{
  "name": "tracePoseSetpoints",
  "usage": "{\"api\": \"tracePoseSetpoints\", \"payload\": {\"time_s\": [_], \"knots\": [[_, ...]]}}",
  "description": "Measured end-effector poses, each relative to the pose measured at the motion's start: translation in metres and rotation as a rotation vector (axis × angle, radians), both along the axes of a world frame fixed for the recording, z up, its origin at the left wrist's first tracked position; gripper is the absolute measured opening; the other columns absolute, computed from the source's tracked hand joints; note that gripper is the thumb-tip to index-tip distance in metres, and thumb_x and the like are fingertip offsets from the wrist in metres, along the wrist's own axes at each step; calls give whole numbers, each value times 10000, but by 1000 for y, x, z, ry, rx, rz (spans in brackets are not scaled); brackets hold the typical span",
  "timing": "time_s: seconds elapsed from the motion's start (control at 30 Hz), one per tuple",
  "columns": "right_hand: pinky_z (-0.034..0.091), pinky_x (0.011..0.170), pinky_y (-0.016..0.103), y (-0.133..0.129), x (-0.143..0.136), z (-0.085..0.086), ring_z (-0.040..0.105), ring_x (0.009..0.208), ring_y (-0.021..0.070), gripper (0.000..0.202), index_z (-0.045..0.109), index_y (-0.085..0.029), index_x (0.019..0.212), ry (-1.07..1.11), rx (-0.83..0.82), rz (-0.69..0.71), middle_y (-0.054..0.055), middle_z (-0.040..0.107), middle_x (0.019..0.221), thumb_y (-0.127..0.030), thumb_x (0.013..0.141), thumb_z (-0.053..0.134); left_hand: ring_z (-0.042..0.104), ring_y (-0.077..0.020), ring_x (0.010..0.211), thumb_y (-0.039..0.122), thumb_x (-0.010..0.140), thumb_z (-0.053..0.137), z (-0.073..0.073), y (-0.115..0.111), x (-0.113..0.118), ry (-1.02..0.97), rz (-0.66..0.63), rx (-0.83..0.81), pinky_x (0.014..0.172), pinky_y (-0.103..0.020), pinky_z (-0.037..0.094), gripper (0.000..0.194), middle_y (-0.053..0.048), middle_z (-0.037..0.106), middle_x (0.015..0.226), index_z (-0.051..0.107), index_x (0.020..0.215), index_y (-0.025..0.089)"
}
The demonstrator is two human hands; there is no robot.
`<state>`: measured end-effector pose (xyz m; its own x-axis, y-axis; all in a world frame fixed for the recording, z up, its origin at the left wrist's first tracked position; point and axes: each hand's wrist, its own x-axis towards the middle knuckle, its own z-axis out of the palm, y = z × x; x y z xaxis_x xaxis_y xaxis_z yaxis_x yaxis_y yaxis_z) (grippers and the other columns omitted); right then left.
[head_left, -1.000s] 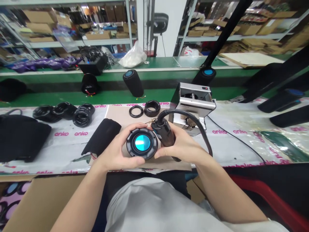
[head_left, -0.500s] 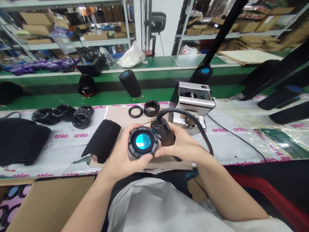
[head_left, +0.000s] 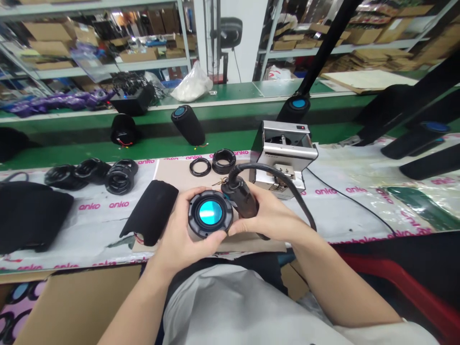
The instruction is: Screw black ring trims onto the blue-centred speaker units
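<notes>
My left hand (head_left: 187,235) is wrapped round a black round speaker part (head_left: 210,213) with a shiny blue disc in its middle, its face turned up. My right hand (head_left: 266,213) grips a black corded tool (head_left: 241,195), and its thumb lies by the part's right edge. The tool's thick cable arches over my right wrist. Left of my hands lies a black fabric sleeve (head_left: 153,211) with red wires at its lower end. Beyond the part are a thin black ring (head_left: 200,166) and a thicker black ring (head_left: 223,161).
A silver machine (head_left: 285,151) stands behind my right hand. Several black rings (head_left: 121,177) lie at the left beside a black cloth (head_left: 32,215). Black cylindrical speakers (head_left: 189,125) stand on the green surface behind, and more lie at the right.
The view has shifted slightly, so most things sit a little further left. Both hands keep their hold, with hardly any movement between them.
</notes>
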<state>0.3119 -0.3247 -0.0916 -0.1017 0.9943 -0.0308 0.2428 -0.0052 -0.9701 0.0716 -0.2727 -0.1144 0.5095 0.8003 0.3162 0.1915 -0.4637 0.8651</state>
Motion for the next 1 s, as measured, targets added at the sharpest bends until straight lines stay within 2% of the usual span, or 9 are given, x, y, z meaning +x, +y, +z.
{"api": "tracePoseSetpoints", "payload": {"time_s": [0.23, 0.3, 0.37, 0.47, 0.63, 0.73, 0.83, 0.9, 1.0], "knots": [[502, 1253, 506, -1, -2, 3, 642, 1399, 304, 939, 650, -379, 1506, -2, 15, 12, 7, 677, 1495, -438, 658, 1050, 725, -365, 1291, 609, 687, 966, -15, 0, 10, -182, 11, -33, 1078, -495, 618, 915, -154, 688, 1381, 509, 1384, 232], [579, 1154, 466, -7, 6, 12, 703, 1284, 295, 851, 710, -331, 1427, 12, 15, -38, 28, 718, 1424, -408, 651, 1049, 721, -367, 1291, 608, 638, 1005, -17, -1, 8, -141, 51, -48, 1067, -487, 621, 967, -152, 676, 1394, 524, 1389, 234], [664, 856, 386, -16, 22, 27, 770, 936, 236, 670, 767, -269, 1232, 100, 48, -224, 39, 778, 1241, -379, 635, 1051, 714, -360, 1295, 557, 673, 1000, -20, -1, 3, -102, 90, -36, 1062, -476, 617, 930, -151, 666, 1408, 534, 1409, 233], [536, 507, 319, -32, 49, 52, 606, 530, 133, 499, 730, -240, 1038, 310, 363, -600, 9, 746, 961, -421, 684, 1032, 707, -354, 1298, 508, 700, 985, -24, 2, 0, -124, 79, 17, 1076, -470, 603, 894, -149, 676, 1402, 539, 1421, 226], [493, 503, 305, -37, 71, 77, 588, 599, 124, 418, 684, -236, 924, 359, 831, -872, 1, 647, 892, -466, 771, 997, 718, -358, 1269, 508, 714, 964, -23, 13, 25, -100, -6, 75, 1082, -492, 596, 852, -145, 688, 1372, 552, 1402, 219], [541, 556, 316, -24, 71, 77, 592, 603, 144, 497, 583, -271, 951, 441, 912, -839, -40, 609, 795, -568, 805, 954, 733, -350, 1232, 526, 701, 960, -18, 15, 52, -89, -62, 70, 1049, -480, 612, 859, -133, 695, 1350, 544, 1390, 226], [474, 488, 312, -7, 70, 74, 508, 497, 153, 540, 548, -273, 916, 527, 892, -701, -61, 534, 626, -645, 810, 924, 737, -337, 1224, 518, 712, 949, -15, 15, 71, -95, -122, 45, 1033, -464, 615, 857, -128, 695, 1354, 526, 1402, 237], [384, 431, 303, 4, 70, 71, 469, 453, 146, 587, 550, -263, 876, 523, 834, -641, -55, 518, 583, -730, 791, 895, 736, -337, 1223, 533, 719, 945, -16, 15, 75, -97, -128, 36, 1037, -466, 606, 855, -128, 695, 1355, 527, 1405, 239], [389, 435, 307, 18, 68, 66, 496, 457, 143, 641, 548, -264, 892, 454, 728, -602, -58, 531, 574, -822, 777, 843, 730, -345, 1233, 549, 701, 959, -17, 15, 74, -92, -116, 36, 1053, -475, 591, 883, -129, 689, 1369, 532, 1407, 236]]}}
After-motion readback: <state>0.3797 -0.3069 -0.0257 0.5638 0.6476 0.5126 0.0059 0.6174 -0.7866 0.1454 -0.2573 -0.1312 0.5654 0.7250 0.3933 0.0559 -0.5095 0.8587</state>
